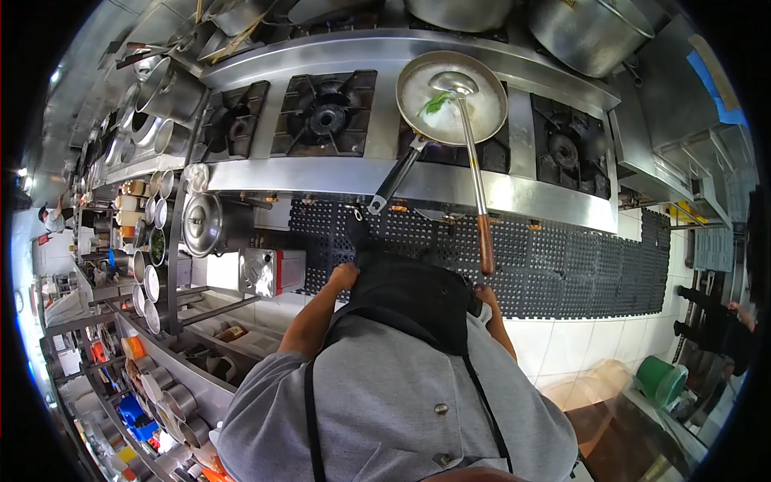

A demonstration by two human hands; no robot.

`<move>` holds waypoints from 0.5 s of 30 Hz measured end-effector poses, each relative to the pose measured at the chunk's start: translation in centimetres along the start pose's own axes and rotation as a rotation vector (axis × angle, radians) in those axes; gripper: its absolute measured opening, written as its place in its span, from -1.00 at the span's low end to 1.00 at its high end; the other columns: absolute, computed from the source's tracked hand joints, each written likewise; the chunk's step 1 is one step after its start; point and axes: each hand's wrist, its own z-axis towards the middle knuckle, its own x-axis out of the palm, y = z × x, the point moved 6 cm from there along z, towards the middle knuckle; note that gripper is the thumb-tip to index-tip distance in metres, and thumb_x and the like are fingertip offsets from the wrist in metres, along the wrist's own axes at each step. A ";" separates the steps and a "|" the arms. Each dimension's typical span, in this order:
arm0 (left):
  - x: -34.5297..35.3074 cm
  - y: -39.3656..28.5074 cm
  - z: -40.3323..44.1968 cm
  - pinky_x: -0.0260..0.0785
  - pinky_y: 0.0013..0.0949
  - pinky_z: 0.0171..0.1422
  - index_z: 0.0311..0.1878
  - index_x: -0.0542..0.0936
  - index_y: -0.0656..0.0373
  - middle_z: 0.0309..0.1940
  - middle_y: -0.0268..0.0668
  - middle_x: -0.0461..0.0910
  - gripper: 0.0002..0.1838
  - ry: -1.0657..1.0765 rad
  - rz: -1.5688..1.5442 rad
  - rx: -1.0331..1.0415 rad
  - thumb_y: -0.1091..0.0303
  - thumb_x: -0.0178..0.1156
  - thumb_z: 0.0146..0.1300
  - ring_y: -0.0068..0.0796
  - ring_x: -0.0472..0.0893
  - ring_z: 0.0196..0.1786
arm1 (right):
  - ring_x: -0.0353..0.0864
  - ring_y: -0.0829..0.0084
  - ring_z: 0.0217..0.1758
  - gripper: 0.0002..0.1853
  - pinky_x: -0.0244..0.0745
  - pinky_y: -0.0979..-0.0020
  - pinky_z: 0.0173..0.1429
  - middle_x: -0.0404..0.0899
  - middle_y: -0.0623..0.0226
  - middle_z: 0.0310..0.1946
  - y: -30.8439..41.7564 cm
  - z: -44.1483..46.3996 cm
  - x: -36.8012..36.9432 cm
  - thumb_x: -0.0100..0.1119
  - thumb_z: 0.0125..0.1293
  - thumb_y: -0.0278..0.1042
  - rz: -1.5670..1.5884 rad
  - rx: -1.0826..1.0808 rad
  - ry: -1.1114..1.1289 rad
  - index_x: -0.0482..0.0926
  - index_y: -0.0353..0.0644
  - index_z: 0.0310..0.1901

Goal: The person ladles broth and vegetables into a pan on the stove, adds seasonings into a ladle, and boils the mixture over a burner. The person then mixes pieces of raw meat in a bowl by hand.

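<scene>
My left hand (345,276) is closed at the left edge of the black apron (409,301); whether it grips the cloth is hard to see. At the apron's other side my right hand (485,296) has curled fingers, partly hidden, near something pale at the hip. Ahead of me a frying pan (414,120) sits on a burner, holding whitish liquid and a green leafy piece (434,104). A ladle (472,161) rests in it, its wooden handle jutting over the stove's front edge toward my right hand. Neither hand touches the pan or ladle.
Left of the pan is a burner (327,119); another burner (566,149) lies to the right. Large pots (590,36) stand behind. A lidded pot (210,225) and several metal containers (152,281) line the left. A black rubber mat (562,269) covers the floor. Another person (727,325) is far right.
</scene>
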 end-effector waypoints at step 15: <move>0.7 0.4 -1.6 0.46 -0.14 0.00 -0.19 0.60 0.11 -0.12 -0.11 0.55 -0.77 -0.089 -0.181 -0.108 0.33 -0.02 0.20 -0.08 0.56 -0.04 | 0.60 0.02 -0.11 -0.65 0.47 0.15 -0.05 0.61 -0.02 -0.28 3.7 -1.6 -1.9 0.12 0.06 -0.11 -0.061 0.047 -0.001 0.61 -0.20 -0.25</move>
